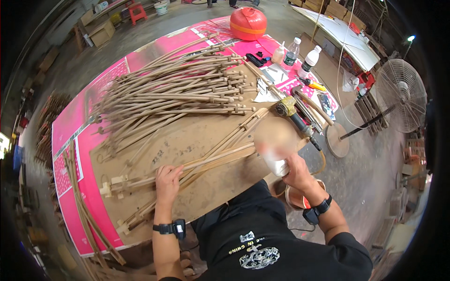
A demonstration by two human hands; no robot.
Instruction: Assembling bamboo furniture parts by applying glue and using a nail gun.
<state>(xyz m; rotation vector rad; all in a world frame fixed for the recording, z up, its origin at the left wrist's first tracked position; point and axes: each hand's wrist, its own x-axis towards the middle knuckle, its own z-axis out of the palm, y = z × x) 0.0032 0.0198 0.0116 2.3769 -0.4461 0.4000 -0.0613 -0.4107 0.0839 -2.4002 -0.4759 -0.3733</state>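
Observation:
Near the front edge of the table, my left hand (168,180) is closed round a long thin wooden rod (215,158). Pale wooden blocks (112,186) sit at the rod's left end. My right hand (296,173) grips a white bottle (277,167), tilted toward the rod's right end. A blurred patch covers the bottle's other end and the rod's tip. More rods (234,133) lie just behind on a brown board (183,145). Beyond them is a large pile of rods with round knobs (178,89).
A nail gun (297,119) with a hose lies right of the board. Behind it are a yellow cutter (316,85), two plastic bottles (291,52) and a red ball of twine (248,24). A standing fan (402,96) is at the right. Some rods (84,210) overhang the table's left front edge.

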